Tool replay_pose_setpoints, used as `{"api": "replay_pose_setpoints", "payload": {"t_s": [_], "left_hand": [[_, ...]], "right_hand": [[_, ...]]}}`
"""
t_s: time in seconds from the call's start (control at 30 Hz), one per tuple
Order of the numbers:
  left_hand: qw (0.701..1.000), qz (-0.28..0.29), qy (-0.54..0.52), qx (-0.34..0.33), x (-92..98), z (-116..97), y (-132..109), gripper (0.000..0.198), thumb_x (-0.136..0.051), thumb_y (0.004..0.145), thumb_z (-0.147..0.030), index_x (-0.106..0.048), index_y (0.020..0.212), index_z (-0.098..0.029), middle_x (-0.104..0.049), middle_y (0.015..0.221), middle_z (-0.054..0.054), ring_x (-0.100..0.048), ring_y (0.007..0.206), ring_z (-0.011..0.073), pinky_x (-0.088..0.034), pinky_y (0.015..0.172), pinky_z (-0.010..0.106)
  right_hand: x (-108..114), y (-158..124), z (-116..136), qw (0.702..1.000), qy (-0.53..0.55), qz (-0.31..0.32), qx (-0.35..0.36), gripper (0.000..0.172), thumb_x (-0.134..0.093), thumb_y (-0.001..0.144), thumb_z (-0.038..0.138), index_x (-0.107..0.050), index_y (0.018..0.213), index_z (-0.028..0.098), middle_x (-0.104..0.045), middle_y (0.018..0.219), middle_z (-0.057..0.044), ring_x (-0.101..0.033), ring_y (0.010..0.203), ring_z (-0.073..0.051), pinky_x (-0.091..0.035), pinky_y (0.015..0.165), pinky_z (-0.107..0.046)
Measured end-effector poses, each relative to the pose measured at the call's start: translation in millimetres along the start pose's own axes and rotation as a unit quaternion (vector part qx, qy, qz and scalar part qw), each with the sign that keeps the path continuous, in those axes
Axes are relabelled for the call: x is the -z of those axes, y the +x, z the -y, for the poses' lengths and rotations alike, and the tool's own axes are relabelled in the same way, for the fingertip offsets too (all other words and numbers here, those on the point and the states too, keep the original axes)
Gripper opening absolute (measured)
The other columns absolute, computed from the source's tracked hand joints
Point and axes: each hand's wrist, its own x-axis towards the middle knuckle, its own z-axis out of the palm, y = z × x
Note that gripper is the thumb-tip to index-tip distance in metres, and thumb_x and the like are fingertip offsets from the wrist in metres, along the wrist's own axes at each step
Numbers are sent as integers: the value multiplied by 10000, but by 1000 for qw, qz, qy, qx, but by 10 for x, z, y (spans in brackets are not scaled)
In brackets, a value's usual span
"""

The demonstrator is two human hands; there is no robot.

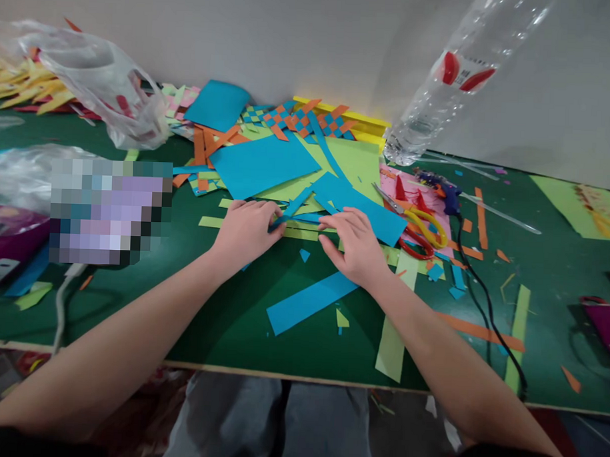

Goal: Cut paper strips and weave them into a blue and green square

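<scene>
A narrow blue paper strip (306, 217) spans the gap between my two hands, over pale green strips (212, 222) on the table. My left hand (249, 230) is closed, thumb and fingers pinching the strip's left end. At its other end, the fingertips of my right hand (354, 247) touch the strip, while the thumb stands apart below. Just beyond the hands lie a cut blue sheet (370, 207) and a larger blue sheet (264, 164) on green paper (364, 164). A wide blue strip (310, 303) slants under my right wrist.
Scissors (425, 223) with yellow and red handles lie on the right near a glue gun (449, 197) with a black cable. A plastic bottle (450, 87) stands behind them. Woven paper pieces (299, 121) sit at the back, and a plastic bag (104, 81) stands on the left.
</scene>
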Motion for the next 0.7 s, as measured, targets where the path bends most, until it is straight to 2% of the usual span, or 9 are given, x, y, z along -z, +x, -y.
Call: {"api": "replay_pose_setpoints", "payload": {"t_s": [0.13, 0.23, 0.3, 0.4, 0.47, 0.57, 0.63, 0.7], "left_hand": [[1000, -5, -8, 9, 33, 24, 3, 164, -504, 852, -287, -635, 800, -203, -687, 734, 36, -642, 734, 232, -394, 847, 407], [998, -39, -28, 30, 62, 17, -15, 202, -495, 850, -279, -646, 729, -218, -673, 673, 29, -615, 633, 206, -402, 855, 408], [993, -67, -86, 50, 82, -7, -28, 209, -510, 851, -306, -667, 741, -222, -678, 675, 29, -617, 634, 200, -431, 812, 374], [962, -72, -252, 76, 105, -56, -38, 248, -527, 859, -383, -693, 825, -203, -707, 752, 37, -632, 668, 185, -463, 640, 290], [931, -58, -350, 90, 109, -81, -37, 282, -546, 858, -422, -705, 873, -190, -716, 791, 38, -636, 671, 169, -466, 578, 257], [896, -35, -430, 104, 106, -100, -31, 284, -586, 844, -433, -720, 897, -188, -723, 806, 36, -642, 686, 159, -484, 575, 238], [884, -12, -456, 101, 110, -108, -32, 280, -609, 834, -431, -724, 901, -185, -721, 793, 37, -635, 664, 150, -488, 568, 232], [873, 10, -477, 99, 122, -121, -36, 271, -634, 821, -423, -723, 908, -183, -715, 779, 37, -624, 629, 139, -495, 559, 232]], "right_hand": [[-7, 2, -8, 999, -7, 40, 4, 227, -445, 955, 302, -558, 1131, 213, -685, 1067, -89, -615, 1052, -228, -361, 1077, -481], [0, -2, -4, 999, 1, 44, -12, 247, -446, 957, 323, -562, 1154, 229, -684, 1092, -82, -606, 1092, -235, -335, 1104, -493], [11, -4, 25, 998, 35, 43, -34, 285, -443, 962, 340, -538, 1216, 253, -690, 1110, -65, -599, 1123, -238, -339, 1103, -509], [40, -1, 98, 986, 133, 50, -85, 422, -423, 975, 377, -401, 1389, 295, -640, 1261, -45, -553, 1222, -232, -414, 1057, -487], [64, 5, 142, 975, 186, 68, -96, 499, -416, 977, 404, -309, 1457, 323, -512, 1426, -30, -476, 1314, -227, -440, 1048, -457], [91, 14, 174, 971, 209, 97, -58, 510, -425, 970, 426, -324, 1462, 341, -306, 1559, -1, -361, 1399, -229, -390, 1106, -450], [96, 17, 174, 973, 204, 109, -29, 521, -429, 967, 432, -325, 1467, 330, -246, 1582, 1, -325, 1418, -227, -353, 1136, -445], [93, 16, 165, 975, 190, 112, -9, 559, -429, 966, 428, -277, 1491, 307, -246, 1582, -10, -301, 1429, -219, -333, 1152, -430]]}}
